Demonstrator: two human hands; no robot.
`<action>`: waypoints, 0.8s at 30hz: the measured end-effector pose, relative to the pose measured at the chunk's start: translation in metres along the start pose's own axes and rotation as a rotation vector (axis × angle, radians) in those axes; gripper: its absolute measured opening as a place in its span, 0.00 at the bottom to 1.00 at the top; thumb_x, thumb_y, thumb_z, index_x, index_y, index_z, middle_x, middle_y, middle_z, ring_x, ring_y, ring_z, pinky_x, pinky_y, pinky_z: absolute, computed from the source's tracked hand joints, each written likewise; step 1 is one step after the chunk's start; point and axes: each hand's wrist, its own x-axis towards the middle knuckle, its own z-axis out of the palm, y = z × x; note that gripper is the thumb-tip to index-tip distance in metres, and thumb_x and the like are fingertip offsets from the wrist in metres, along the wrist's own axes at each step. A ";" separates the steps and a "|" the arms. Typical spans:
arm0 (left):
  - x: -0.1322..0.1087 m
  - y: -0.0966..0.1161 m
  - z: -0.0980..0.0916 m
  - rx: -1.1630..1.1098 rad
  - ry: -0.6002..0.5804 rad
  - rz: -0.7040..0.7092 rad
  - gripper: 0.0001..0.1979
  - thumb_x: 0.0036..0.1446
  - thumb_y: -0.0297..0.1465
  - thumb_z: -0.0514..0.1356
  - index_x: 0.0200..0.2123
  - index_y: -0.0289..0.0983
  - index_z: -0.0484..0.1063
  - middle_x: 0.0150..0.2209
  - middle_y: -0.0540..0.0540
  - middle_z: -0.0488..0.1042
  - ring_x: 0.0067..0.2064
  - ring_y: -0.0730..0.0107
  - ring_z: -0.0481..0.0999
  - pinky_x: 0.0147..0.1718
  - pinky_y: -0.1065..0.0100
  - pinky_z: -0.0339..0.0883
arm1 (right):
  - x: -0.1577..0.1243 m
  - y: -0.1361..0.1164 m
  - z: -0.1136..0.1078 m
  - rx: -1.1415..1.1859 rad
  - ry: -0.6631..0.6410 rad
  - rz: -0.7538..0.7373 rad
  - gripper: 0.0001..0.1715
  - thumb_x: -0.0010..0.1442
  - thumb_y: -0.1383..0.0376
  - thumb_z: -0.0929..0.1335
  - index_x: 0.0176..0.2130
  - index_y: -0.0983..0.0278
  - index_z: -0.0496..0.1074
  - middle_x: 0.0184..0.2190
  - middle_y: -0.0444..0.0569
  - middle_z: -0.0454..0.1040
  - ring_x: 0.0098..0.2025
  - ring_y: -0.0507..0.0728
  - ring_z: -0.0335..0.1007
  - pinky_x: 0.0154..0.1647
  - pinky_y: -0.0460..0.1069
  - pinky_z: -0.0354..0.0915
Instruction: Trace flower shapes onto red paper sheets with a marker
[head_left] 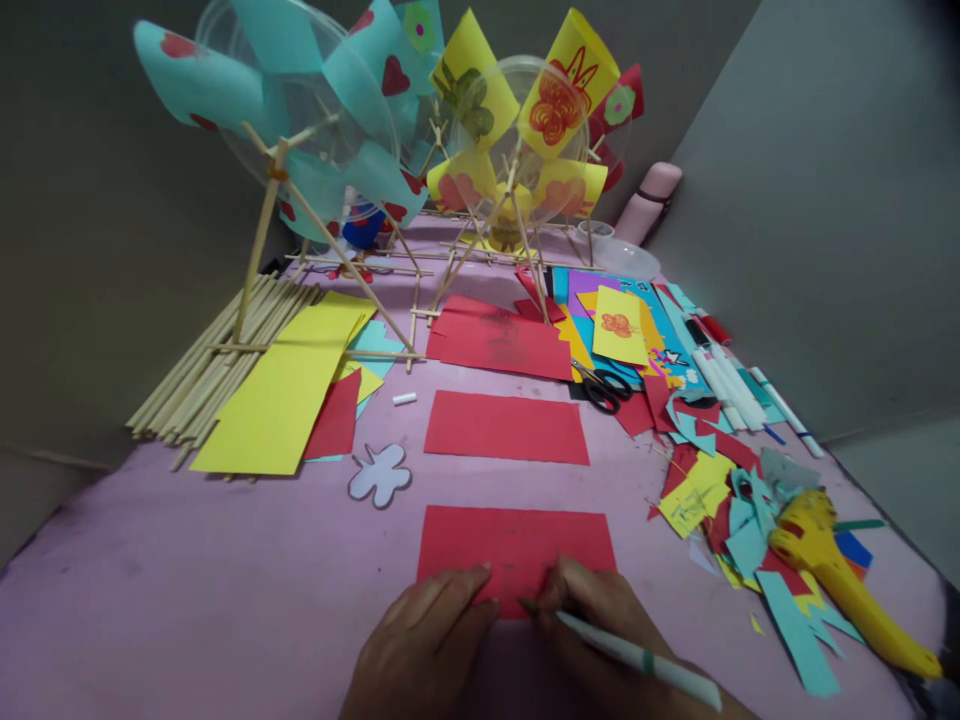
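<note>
My right hand (592,610) is closed around a white felt-tip pen (637,655) with a green band. Its dark greenish tip meets the nearest red paper rectangle (517,535), which bears faint dark lines. My left hand (431,635) lies on the lower left of that same paper, fingers stretched and pressing it to the table. Beyond it lie a second red rectangle (506,428) and a larger red piece (499,338) with a dark drawing. Left of the second rectangle sits a pale butterfly-shaped paper cutout (381,475).
Stick frames hold a turquoise paper wheel (300,90) and a yellow one (525,120) at the back. Wooden sticks (217,360) and yellow paper (292,390) lie left. Black scissors (604,385), paper scraps (746,535), markers (727,385) and a yellow glue gun (847,580) lie right.
</note>
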 end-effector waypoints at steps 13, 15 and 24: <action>-0.004 -0.001 0.001 0.020 -0.008 0.019 0.14 0.66 0.27 0.45 0.39 0.40 0.70 0.40 0.50 0.78 0.37 0.71 0.77 0.36 0.71 0.70 | 0.000 -0.003 0.001 -0.045 0.037 0.037 0.08 0.56 0.65 0.59 0.25 0.59 0.55 0.17 0.38 0.59 0.17 0.48 0.52 0.16 0.43 0.48; -0.003 -0.001 0.001 0.015 -0.005 0.023 0.14 0.66 0.27 0.45 0.39 0.40 0.70 0.40 0.50 0.78 0.37 0.71 0.77 0.35 0.71 0.70 | 0.001 -0.007 -0.001 -0.030 0.016 0.061 0.07 0.56 0.65 0.59 0.25 0.59 0.56 0.17 0.38 0.60 0.17 0.49 0.53 0.17 0.43 0.49; -0.006 -0.001 0.002 0.009 -0.038 0.024 0.14 0.65 0.26 0.45 0.40 0.39 0.70 0.41 0.48 0.77 0.38 0.71 0.77 0.35 0.71 0.71 | 0.001 0.000 0.000 0.052 0.041 0.055 0.08 0.55 0.64 0.60 0.25 0.60 0.56 0.16 0.35 0.54 0.16 0.48 0.49 0.16 0.43 0.46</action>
